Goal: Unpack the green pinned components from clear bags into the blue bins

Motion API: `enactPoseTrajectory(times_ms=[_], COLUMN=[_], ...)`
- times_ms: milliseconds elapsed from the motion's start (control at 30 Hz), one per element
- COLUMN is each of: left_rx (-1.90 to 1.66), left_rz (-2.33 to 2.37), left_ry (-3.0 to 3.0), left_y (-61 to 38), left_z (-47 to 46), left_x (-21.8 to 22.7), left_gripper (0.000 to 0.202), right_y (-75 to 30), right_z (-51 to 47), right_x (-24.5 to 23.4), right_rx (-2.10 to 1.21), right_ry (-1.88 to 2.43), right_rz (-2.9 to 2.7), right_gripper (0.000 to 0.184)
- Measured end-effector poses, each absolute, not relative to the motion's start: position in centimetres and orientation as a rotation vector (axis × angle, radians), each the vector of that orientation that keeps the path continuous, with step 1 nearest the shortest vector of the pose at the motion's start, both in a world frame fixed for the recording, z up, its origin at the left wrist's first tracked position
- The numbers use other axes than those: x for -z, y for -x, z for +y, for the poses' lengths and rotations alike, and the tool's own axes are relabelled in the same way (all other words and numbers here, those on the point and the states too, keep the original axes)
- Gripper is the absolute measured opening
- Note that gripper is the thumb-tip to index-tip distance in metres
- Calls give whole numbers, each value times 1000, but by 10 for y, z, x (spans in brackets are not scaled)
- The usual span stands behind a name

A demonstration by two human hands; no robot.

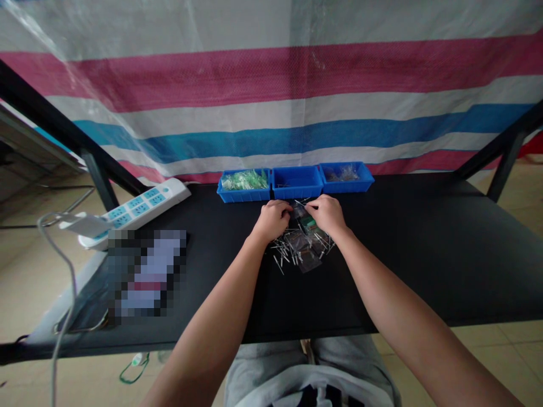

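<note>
A loose pile of thin silver metal pins [280,249] and small clear plastic bags [309,260] lies on the black table in front of me. Over its far left side is my left hand [274,219], fingers curled and pressed together; whatever they hold is hidden. Across from it, my right hand [327,213] pinches with thumb and forefinger at a thin silver pin [301,202] between the two hands. A small green packet [311,223] lies in the pile below my right fingers.
Three blue bins stand behind the pile: the left bin [244,196] holds green and clear packets, the middle bin [297,191] a few thin pieces, the right bin [348,186] small clear bags. A power strip [139,210] and a blurred-out flat object [155,265] lie left.
</note>
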State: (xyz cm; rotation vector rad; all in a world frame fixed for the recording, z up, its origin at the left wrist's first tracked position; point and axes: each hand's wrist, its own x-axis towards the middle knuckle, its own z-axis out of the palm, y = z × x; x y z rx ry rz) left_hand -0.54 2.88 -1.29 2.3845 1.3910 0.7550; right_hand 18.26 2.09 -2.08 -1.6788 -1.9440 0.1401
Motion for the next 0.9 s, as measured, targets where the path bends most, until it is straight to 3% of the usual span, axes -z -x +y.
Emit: enactPoseTrajectory(times_ms=[433,700,900], left_rx=[-771,-1023,-931], left_rz=[1398,1377,1375], left_ry=[-2369,-2233,-2310], left_y=[5,8,4], left_z=[28,28,19], left_x=[14,10,1], left_gripper=[33,29,37], right_y=[-179,-188,-184], right_z=[16,12,3], right_x=[17,19,9], right_rx=[-151,-302,-394], right_ry=[1701,1344,1180], right_rz=[-1899,-1764,-1837], right_gripper=[21,16,16])
